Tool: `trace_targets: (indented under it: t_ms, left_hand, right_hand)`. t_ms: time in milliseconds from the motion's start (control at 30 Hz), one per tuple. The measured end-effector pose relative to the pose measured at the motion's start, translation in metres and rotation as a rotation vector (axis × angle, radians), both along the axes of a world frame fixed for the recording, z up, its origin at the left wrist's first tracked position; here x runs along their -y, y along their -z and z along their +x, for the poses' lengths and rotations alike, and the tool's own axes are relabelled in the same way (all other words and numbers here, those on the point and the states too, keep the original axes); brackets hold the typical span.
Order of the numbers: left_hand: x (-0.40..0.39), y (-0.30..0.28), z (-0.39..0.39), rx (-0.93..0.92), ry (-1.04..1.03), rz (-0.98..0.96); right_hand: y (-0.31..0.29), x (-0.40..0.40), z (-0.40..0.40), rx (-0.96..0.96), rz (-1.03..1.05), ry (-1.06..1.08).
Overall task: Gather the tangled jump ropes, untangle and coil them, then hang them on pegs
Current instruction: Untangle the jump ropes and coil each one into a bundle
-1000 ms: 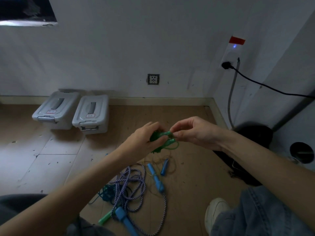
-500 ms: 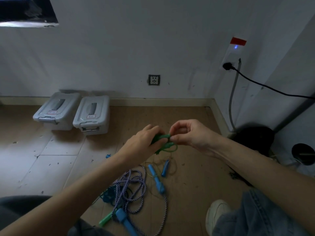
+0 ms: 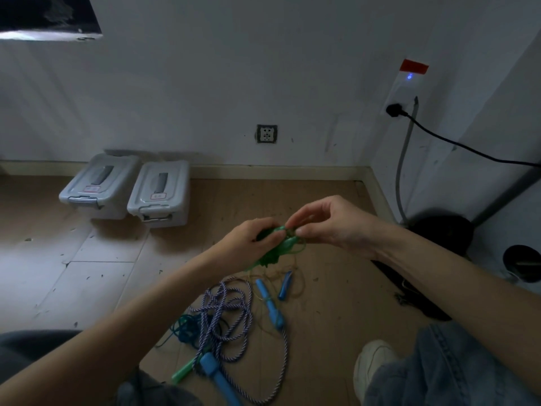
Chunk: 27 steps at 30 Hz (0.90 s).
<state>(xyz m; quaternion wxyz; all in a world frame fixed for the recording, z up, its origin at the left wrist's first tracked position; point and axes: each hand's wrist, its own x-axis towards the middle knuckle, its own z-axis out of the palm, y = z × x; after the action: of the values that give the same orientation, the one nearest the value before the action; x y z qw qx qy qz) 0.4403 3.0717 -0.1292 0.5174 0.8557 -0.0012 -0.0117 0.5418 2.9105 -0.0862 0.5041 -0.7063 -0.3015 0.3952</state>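
1. Your left hand (image 3: 248,244) is in the middle of the view, fingers curled around a bundle of green rope (image 3: 275,250), which it grips above the floor.
2. Your right hand (image 3: 330,224) is just at 3 o'clock from the left one. Its thumb and fingers pinch a strand of the same green rope at the top of the bundle, so the two hands almost touch.
3. A thin loop of the green rope hangs under the hands, toward 6 o'clock.
4. On the wooden floor (image 3: 322,332) at 6 o'clock from the hands lies a purple-and-white braided rope (image 3: 231,312) in loose tangled loops, with a big blue handle (image 3: 216,373) at its near end.
5. A dark teal cord (image 3: 184,329) lies tangled at 9 o'clock from the braided rope, touching it.
6. A light green handle (image 3: 183,373) lies just beside the big blue handle, at its 9 o'clock.
7. Two smaller blue handles (image 3: 270,303) lie below the hands, with a thin yellowish cord (image 3: 298,288) around them.
8. Two grey lidded boxes (image 3: 159,194) stand side by side by the wall, at 10 o'clock from the hands.
9. A white shoe (image 3: 371,364) and a jeans leg (image 3: 439,370) are at 5 o'clock.
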Motion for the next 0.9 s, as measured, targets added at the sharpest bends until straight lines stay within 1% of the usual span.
trace_targets:
  t_ms: [100,133,200,233,300,367,433,500,533,567,633,700,800,833,900]
  left_hand:
    - [-0.001,0.001,0.003,-0.015,-0.032,0.019]
    - [-0.001,0.001,0.005,-0.033,-0.049,0.003]
    - [0.001,0.005,0.009,-0.087,-0.109,-0.096]
    - [0.002,0.009,0.010,-0.113,-0.142,-0.131]
    - [0.002,0.016,0.012,-0.192,-0.165,-0.150]
    - [0.001,0.019,0.016,-0.257,-0.105,-0.139]
    - [0.000,0.019,0.018,-0.243,-0.048,-0.089]
    - [0.005,0.021,0.020,-0.161,-0.051,0.010]
    - [0.008,0.025,0.021,-0.112,-0.079,0.021]
    - [0.010,0.030,0.020,-0.064,-0.123,-0.017]
    - [0.011,0.039,0.017,-0.017,-0.229,-0.178]
    - [0.007,0.049,0.013,-0.047,-0.266,-0.274]
    - [0.002,0.070,0.014,-0.138,-0.207,-0.280]
    - [-0.002,0.078,0.018,-0.149,-0.226,-0.303]
    - [-0.015,0.096,0.032,-0.170,-0.342,-0.453]
  right_hand:
    - [0.004,-0.002,-0.002,0.075,0.019,0.039]
    - [0.006,-0.004,-0.003,0.144,0.016,0.056]
    - [0.010,-0.009,-0.002,0.303,0.023,0.158]
    - [0.011,-0.012,0.001,0.312,0.049,0.239]
    - [0.011,-0.017,0.009,0.161,0.113,0.399]
    - [0.012,-0.015,0.020,-0.036,0.118,0.555]
    - [0.020,-0.019,0.031,-0.213,0.122,0.702]
    - [0.034,-0.032,0.036,-0.332,0.124,0.815]
    - [0.044,-0.040,0.037,-0.366,0.108,0.849]
    - [0.055,-0.049,0.037,-0.380,0.071,0.865]
    - [0.082,-0.062,0.038,-0.384,-0.041,0.864]
    - [0.112,-0.069,0.042,-0.392,-0.113,0.901]
    - [0.152,-0.077,0.056,-0.351,-0.185,0.989]
    - [0.163,-0.081,0.061,-0.361,-0.193,0.998]
    - [0.182,-0.090,0.071,-0.409,-0.169,0.977]
